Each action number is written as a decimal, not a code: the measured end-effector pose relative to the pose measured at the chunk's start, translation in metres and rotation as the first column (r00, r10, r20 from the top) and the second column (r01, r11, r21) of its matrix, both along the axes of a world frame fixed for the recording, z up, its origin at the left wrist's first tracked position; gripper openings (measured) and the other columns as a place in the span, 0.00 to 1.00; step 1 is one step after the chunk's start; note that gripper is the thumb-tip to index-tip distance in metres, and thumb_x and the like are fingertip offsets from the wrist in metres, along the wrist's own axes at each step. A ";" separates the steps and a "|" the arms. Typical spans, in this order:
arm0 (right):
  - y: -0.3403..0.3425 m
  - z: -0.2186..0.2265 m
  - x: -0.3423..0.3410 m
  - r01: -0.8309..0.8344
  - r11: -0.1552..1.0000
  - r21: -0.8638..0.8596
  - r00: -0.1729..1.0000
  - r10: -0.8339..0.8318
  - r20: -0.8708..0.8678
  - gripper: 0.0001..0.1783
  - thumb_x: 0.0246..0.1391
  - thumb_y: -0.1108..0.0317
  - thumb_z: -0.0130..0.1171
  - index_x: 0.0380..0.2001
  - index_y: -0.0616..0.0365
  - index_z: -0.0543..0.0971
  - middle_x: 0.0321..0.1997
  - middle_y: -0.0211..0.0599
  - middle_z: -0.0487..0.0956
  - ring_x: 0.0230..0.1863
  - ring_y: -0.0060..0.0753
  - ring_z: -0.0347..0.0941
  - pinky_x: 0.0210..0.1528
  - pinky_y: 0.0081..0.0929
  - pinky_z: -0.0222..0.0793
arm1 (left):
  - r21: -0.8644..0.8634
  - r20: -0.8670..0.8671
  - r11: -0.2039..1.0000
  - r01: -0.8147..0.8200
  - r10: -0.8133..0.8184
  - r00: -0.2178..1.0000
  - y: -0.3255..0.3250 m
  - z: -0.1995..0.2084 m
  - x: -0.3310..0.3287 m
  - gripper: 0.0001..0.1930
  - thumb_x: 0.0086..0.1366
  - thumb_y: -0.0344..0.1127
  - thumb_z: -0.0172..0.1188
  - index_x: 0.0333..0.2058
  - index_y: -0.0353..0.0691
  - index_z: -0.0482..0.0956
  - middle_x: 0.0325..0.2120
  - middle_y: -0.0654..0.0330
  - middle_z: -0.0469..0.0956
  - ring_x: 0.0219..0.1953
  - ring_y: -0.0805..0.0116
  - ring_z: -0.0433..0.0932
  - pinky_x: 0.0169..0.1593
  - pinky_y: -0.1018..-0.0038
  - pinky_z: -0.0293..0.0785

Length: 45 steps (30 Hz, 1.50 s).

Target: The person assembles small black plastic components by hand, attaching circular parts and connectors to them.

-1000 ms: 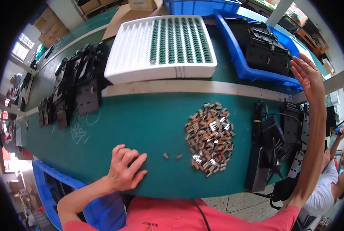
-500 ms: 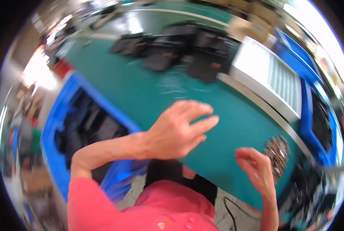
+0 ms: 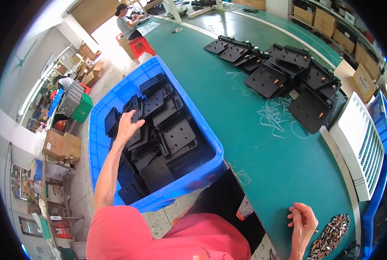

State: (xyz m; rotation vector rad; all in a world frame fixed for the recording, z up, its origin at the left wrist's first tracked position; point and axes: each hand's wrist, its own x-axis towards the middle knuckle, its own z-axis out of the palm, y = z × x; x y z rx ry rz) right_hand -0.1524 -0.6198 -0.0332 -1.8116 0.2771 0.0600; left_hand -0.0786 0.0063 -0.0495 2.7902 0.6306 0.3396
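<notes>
My left hand (image 3: pixel 127 125) reaches into a large blue bin (image 3: pixel 206 128) at my left, its thumb and fingers apart with nothing held. Below and around it lie black metal plates with holes (image 3: pixel 176 135), heaped at different angles. The fingertips are close to the plates; whether they touch one I cannot tell. My right hand (image 3: pixel 305 222) is at the near right of the green table (image 3: pixel 262 169), its fingers curled in. What they hold, if anything, is hidden. Right beside it is a pile of small brown and silver metal parts (image 3: pixel 331 237).
Black plate assemblies (image 3: pixel 267 80) stand in overlapping rows across the far table. A white slotted panel (image 3: pixel 359 145) leans at the right edge, beside blue bins (image 3: pixel 382 112). A person (image 3: pixel 128 24) sits on a red stool (image 3: pixel 140 47) at the far left. Cardboard boxes (image 3: pixel 63 145) stand on the left.
My view has swung left, bringing the blue bin nearer the middle. My left hand has gone from above the table into the bin. My right hand stays near the small metal parts.
</notes>
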 end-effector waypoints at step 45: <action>-0.029 0.017 -0.008 -0.091 0.867 0.490 0.994 0.107 -0.005 0.33 0.61 0.62 0.61 0.66 0.62 0.65 0.47 0.42 0.81 0.45 0.28 0.78 0.43 0.28 0.78 | -0.081 0.276 -0.231 0.969 -0.940 -0.201 -0.467 0.081 0.076 0.22 0.47 0.20 0.59 0.44 0.35 0.81 0.44 0.51 0.81 0.47 0.52 0.79 0.51 0.62 0.77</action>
